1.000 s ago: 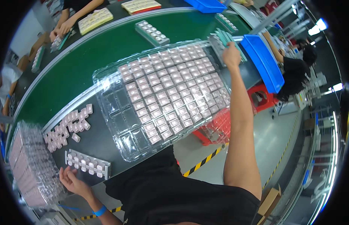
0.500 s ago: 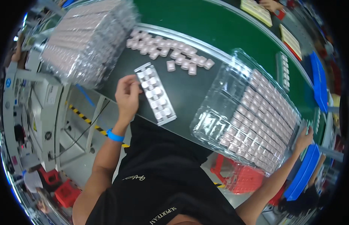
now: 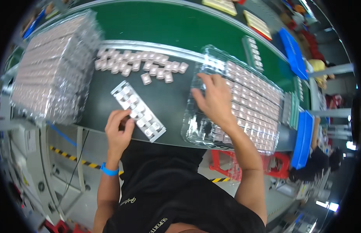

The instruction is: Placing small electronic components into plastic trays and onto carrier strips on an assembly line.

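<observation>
Left hand (image 3: 119,134): fingers curled, narrow gap to thumb, fingertips at near-left edge of metal fixture (image 3: 158,134); whether gripping, cannot tell. Fixture: slantwise on dark bench (image 3: 173,105), white pieces set along its length. Right hand (image 3: 218,101): fingers and thumb spread wide, over left part of clear plastic tray (image 3: 195,126); contact undeterminable. Tray: right of fixture, pale pink blocks (image 3: 252,101) in rows. Loose pink blocks (image 3: 146,79): on bench, beyond fixture.

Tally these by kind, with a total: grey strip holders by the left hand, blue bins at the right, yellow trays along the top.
Grey strip holder by the left hand: 1
Blue bins, farther and nearer: 2
Yellow trays, left and right: 2
Total: 5
</observation>
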A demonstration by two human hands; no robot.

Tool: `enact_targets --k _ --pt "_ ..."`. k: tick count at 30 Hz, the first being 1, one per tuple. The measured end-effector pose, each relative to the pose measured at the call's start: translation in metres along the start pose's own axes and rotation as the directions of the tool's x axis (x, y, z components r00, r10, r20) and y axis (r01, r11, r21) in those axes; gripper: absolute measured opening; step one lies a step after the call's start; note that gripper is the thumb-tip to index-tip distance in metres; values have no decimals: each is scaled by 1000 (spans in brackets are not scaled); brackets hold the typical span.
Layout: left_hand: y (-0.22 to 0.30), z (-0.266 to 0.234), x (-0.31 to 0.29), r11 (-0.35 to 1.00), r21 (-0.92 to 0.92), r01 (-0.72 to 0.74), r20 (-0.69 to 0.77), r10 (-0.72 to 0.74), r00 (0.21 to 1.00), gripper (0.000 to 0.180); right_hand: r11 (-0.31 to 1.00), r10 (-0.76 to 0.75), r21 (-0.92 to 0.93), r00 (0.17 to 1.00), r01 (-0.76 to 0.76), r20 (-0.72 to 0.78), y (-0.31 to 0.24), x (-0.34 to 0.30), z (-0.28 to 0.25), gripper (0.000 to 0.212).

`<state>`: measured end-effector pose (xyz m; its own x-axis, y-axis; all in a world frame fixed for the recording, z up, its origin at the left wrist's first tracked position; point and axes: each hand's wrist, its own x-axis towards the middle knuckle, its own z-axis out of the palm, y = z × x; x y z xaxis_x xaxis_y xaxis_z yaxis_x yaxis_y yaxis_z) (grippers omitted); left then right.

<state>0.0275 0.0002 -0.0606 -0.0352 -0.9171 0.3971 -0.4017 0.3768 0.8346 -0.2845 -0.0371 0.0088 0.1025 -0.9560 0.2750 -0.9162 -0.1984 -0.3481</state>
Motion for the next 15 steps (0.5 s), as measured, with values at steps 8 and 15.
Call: enact_targets --k 8,15 --pt "-9 0 2 999 -15 36 45 -35 998 24 987 57 -149 997 -64 -46 -6 -19 29 46" --pt "-8 -3 -1 997 -60 39 30 -37 999 27 998 47 -50 999 -45 22 -15 -33 24 43"
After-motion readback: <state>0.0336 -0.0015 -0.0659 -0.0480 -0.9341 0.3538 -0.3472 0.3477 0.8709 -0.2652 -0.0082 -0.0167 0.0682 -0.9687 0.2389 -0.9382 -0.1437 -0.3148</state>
